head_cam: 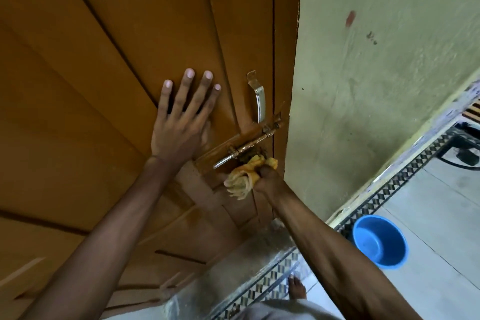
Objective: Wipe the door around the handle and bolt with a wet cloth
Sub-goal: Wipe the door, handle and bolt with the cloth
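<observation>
Right hand [267, 176] clenched on yellow cloth [246, 174] under bolt [249, 146]; left hand [181, 122] flat, released, on door [104, 59].

Dim, soft indoor light, faint glare on the metal handle [259, 97], wide-angle bowing at edges.

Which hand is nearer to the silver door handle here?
Left. The left hand lies flat on the door just beside the handle, fingers level with it. The right hand grips the cloth lower down, under the bolt.
</observation>
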Motion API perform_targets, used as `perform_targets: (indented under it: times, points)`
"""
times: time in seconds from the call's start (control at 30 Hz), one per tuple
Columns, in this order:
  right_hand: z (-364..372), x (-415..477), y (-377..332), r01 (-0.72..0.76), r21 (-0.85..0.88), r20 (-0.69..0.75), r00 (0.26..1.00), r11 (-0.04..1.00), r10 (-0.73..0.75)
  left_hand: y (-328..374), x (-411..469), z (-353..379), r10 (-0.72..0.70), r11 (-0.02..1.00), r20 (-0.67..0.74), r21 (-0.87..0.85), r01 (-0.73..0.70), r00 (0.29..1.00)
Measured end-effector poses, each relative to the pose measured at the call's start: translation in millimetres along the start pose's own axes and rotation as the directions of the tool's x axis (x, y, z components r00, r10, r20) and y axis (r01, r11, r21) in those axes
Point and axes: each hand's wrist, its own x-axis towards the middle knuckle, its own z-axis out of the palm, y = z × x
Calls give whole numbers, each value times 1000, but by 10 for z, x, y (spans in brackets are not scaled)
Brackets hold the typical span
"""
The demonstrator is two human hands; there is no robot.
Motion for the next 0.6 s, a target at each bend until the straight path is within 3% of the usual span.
perform_targets:
  times: [0.13, 0.27, 0.33, 0.4, 0.5, 0.57, 0.6]
  points:
    - [-311, -98, -116, -231, 314, -55, 964, 921, 261, 111, -33, 8, -65, 989, 11, -130, 65, 998]
    - [-751, -273, -88, -189, 372, -150, 954, 909, 260, 438, -346, 144, -24, 968, 44, -250, 34, 999]
    - [-903, -287, -63, -180, 389, -187, 945, 904, 269, 628, -526, 215, 13, 943, 135, -330, 33, 991]
    - [-980, -290, -44, -171, 367, -197, 946, 914, 256, 768, -685, 257, -41, 879, 273, -447, 164, 961]
    - [-1013, -274, -83, -148, 311, -187, 959, 939, 213, 930, -861, 235, -256, 725, 496, -470, 504, 830]
    - [-979, -252, -136, -130, 232, -193, 965, 964, 177, 1046, -864, 191, -364, 641, 551, -436, 631, 751]
    - [-953, -235, -163, -119, 186, -191, 969, 975, 155, 1102, -833, 178, -396, 647, 554, -398, 651, 732]
